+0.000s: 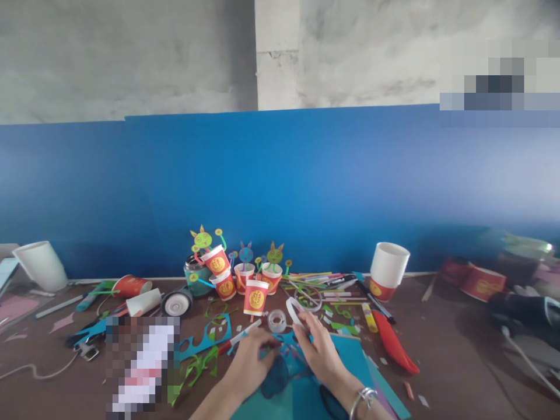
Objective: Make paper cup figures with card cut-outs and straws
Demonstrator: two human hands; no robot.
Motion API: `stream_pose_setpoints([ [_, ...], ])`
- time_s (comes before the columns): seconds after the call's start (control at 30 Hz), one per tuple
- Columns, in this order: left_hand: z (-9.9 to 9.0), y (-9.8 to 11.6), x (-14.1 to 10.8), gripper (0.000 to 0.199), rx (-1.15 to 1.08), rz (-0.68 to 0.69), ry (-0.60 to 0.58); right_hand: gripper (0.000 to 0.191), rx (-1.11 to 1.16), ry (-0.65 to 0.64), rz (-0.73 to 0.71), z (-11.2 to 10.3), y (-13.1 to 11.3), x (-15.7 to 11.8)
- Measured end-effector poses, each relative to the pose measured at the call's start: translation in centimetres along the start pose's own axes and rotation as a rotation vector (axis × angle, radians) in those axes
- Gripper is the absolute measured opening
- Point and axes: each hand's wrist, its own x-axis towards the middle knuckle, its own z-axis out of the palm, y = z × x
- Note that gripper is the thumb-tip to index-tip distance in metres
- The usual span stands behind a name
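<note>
My left hand (251, 361) is low in the middle, over blue paper (350, 356), its fingers bent beside small blue cut pieces; what they hold, if anything, is blurred. To its right, my right hand (317, 344) has its thumb and fingers closed on a white ring, likely a tape roll (295, 312). A clear tape roll (277, 321) lies just beyond my hands. Behind it stands a red and white paper cup (256, 297). More cups carry paper figures, one green (202, 240) and one blue (245, 252).
Stacked white cups (390, 263) stand at the right, near a red pouch-like object (396, 343) and a yellow glue stick (370, 318). Green scraps (201, 364) and a cut blue strip (205, 338) lie left of my hands. A blue partition (306, 186) rises behind the table.
</note>
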Motion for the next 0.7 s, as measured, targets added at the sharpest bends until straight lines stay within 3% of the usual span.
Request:
stream_pose_setpoints([
  [0.1,0.5,-0.2,-0.4,0.036,0.081,0.103,0.219,0.022,-0.072,-0.043,-0.048,0.4,0.4,-0.5],
  [0.17,0.8,-0.2,-0.5,0.045,0.111,0.147,0.273,0.024,-0.101,-0.072,-0.105,0.5,0.4,-0.8],
  [0.43,1.5,-0.4,-0.9,0.049,0.15,0.31,0.206,0.017,-0.141,-0.089,-0.288,0.1,-1.0,-0.5],
  [0.7,1.2,0.1,-0.9,0.027,0.075,0.302,0.204,0.016,-0.167,-0.07,-0.323,0.0,-1.3,-0.7],
])
